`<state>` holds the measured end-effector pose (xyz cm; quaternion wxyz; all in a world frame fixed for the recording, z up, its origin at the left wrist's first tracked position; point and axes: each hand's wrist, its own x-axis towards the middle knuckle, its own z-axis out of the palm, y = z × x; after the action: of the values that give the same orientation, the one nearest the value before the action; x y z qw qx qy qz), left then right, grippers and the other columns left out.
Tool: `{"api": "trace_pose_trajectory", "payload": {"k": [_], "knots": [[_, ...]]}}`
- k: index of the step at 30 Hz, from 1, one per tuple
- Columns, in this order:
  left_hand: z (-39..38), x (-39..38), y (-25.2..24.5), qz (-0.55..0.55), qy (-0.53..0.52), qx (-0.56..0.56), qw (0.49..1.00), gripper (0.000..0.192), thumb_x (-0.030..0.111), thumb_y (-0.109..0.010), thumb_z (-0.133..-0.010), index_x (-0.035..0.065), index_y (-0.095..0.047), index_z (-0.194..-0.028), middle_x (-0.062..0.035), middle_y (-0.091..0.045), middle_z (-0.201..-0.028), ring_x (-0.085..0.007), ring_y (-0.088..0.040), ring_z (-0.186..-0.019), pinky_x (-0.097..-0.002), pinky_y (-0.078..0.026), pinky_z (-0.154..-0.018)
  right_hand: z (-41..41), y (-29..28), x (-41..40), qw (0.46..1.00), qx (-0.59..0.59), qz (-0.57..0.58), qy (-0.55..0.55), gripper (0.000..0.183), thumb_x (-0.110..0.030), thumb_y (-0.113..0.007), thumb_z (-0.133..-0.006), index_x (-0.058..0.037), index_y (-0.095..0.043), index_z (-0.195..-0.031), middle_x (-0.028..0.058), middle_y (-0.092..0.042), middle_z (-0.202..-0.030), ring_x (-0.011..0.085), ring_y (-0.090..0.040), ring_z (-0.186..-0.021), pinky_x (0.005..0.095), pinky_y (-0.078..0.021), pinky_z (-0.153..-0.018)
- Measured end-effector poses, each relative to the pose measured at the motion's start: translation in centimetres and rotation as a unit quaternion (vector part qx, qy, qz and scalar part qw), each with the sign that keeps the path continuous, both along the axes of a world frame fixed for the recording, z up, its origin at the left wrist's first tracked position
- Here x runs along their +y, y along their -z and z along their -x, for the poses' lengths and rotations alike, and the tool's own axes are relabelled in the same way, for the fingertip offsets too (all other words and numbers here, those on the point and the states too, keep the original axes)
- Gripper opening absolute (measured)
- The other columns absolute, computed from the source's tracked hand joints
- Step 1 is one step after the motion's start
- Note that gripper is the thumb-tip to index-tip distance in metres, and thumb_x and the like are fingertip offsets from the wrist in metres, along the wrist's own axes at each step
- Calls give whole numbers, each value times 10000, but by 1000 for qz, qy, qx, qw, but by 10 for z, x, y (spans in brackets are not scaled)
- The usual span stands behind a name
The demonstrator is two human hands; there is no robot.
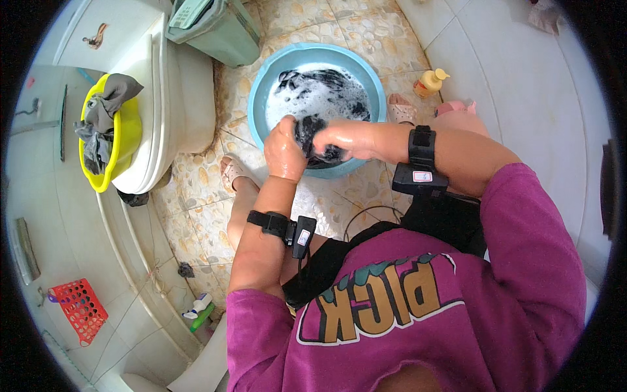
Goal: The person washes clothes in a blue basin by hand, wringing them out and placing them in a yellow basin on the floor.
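Wet and soapy, my left hand [285,149] grips a bunched piece of dark fabric [308,131] at the near rim of a light blue plastic basin [255,100]. My right hand [343,139] is closed on the same fabric from the other side, its fingertips partly hidden in the folds. White suds [313,100] fill the basin, and more dark cloth [323,78] shows through the foam towards the far side. Part of the held cloth hangs low over the near inside of the basin.
On the closed toilet lid [147,147] at left stands a yellow basin [128,132] with grey garments draped over its rim. A green bin [223,36] is behind. To the right, a yellow pump bottle [430,83] stands by the wall. A red basket [81,311] hangs lower left.
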<state>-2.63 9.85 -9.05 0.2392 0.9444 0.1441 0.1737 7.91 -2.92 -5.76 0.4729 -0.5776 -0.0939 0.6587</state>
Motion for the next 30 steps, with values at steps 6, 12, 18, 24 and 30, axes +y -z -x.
{"api": "trace_pose_trajectory", "payload": {"k": [6,12,18,24,30], "knots": [[-22,7,-30,263,-207,-121,934,329,61,-669,-718,-34,-522,-996,-135,-618,-909,-250,-598,-793,-319,-461,-735,-20,-9,3,948,-252,-194,-5,875,-376,-746,-639,32,-290,-1265,193,-451,-1179,253,-453,-1046,327,-383,-885],[-26,1,-84,790,-185,-204,548,201,91,-624,-752,1,-570,-923,-110,-611,-901,-219,-605,-768,-360,-490,-758,-4,10,19,795,-587,-67,-139,957,-391,-750,-593,-90,-251,-1352,228,-339,-1333,340,-331,-1234,376,-354,-970],[-18,14,-101,838,-107,-238,479,328,262,-515,-837,-8,-550,-1020,-150,-606,-1027,-303,-569,-978,-446,-417,-924,-43,19,45,872,-459,-129,107,334,-174,-626,-770,-17,-560,-1058,151,-613,-1041,213,-585,-935,320,-439,-839],[-10,-10,-45,880,-143,-50,450,944,789,-418,-669,176,-261,-1368,-115,-162,-1441,-416,-168,-1286,-709,-174,-923,-36,-10,48,901,-268,-236,248,396,-73,-615,-739,6,-523,-1116,146,-624,-959,214,-599,-877,333,-474,-788],[-16,-13,-29,872,-40,-253,417,596,564,-420,-809,130,-494,-1210,-106,-481,-1249,-293,-439,-1164,-487,-367,-966,-8,-22,40,949,103,-197,223,254,-251,-534,-853,-71,-611,-1014,59,-625,-972,145,-581,-842,290,-465,-744]]}}
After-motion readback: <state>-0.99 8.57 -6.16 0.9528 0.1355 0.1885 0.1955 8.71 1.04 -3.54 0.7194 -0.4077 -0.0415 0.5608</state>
